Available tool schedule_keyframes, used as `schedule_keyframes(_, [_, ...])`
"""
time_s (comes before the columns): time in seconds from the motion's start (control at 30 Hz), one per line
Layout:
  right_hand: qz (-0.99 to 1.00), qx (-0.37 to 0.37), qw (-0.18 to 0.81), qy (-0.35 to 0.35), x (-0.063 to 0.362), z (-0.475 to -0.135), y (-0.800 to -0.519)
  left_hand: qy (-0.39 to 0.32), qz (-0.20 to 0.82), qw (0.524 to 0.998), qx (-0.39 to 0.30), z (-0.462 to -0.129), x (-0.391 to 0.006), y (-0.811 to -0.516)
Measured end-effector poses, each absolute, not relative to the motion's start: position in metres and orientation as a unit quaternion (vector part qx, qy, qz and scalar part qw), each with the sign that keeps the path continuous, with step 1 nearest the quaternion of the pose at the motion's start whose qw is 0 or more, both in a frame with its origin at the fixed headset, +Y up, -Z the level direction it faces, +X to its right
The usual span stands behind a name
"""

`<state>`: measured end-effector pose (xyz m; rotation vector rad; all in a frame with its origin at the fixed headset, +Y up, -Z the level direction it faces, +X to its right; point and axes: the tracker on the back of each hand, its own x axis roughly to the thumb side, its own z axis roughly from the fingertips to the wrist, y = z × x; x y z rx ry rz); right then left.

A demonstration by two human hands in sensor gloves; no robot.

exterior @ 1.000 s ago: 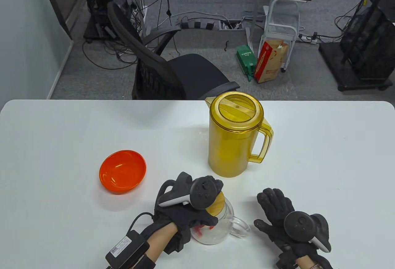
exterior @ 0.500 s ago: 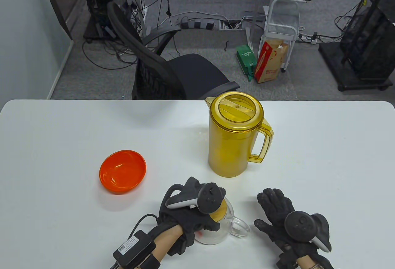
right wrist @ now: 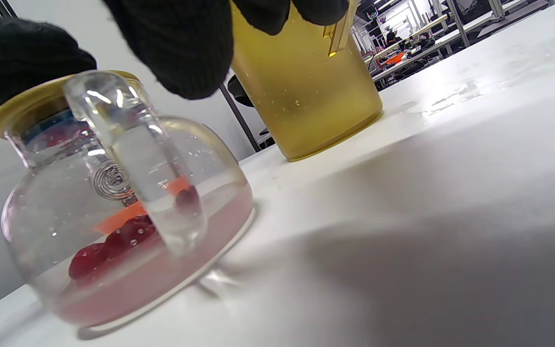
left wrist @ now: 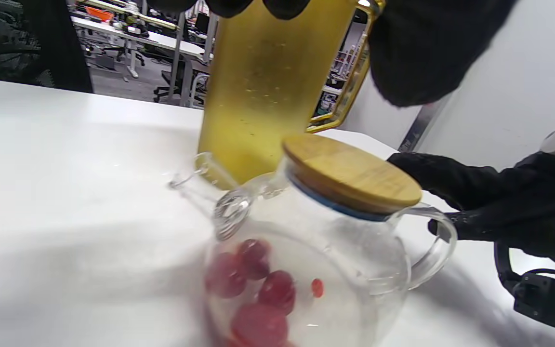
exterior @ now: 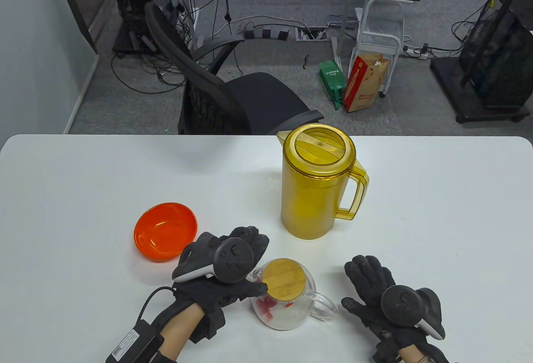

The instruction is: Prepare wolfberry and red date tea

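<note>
A glass teapot [exterior: 287, 317] stands near the table's front edge, with a round bamboo lid [exterior: 286, 278] seated on it. Red dates [left wrist: 258, 284] lie in a little pinkish water at its bottom, also seen in the right wrist view [right wrist: 128, 236]. My left hand [exterior: 250, 250] hovers just left of the teapot, fingers loosely spread, holding nothing. Its thumb is close to the spout side. My right hand [exterior: 362, 284] rests flat on the table to the right of the teapot's handle [right wrist: 138, 159], fingers spread, empty.
A tall yellow lidded pitcher [exterior: 310, 196] stands just behind the teapot, handle to the right. An empty orange bowl [exterior: 165, 231] sits left of my left hand. An office chair [exterior: 233, 100] is beyond the table's far edge.
My left hand has come off the bamboo lid and moved left and away from me. The lid stays seated on the teapot. My right hand has not moved.
</note>
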<state>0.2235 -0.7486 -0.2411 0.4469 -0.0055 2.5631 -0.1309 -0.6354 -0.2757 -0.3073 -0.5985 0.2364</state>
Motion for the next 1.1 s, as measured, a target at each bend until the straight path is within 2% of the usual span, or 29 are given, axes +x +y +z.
schedule_keyframes(0.23, [0.950, 0.166, 0.264, -0.008, 0.223, -0.240, -0.747, -0.264, 0.162, 0.938, -0.153, -0.272, -0.173, -0.676])
schedule_keyframes(0.43, [0.949, 0.160, 0.271, -0.009, 0.225, -0.240, -0.747, -0.237, 0.219, 0.930, -0.175, -0.271, -0.198, -0.738])
schedule_keyframes(0.63, [0.949, 0.159, 0.273, -0.002, 0.225, -0.241, -0.747, -0.215, 0.209, 0.940, -0.162, -0.268, -0.210, -0.773])
schedule_keyframes(0.93, [0.936, 0.173, 0.306, 0.011, 0.226, -0.242, -0.747, -0.213, 0.191, 0.944, -0.166, -0.268, -0.211, -0.775])
schedule_keyframes(1.1, [0.934, 0.175, 0.311, 0.019, 0.225, -0.243, -0.748, -0.212, 0.222, 0.937, -0.165, -0.269, -0.214, -0.774])
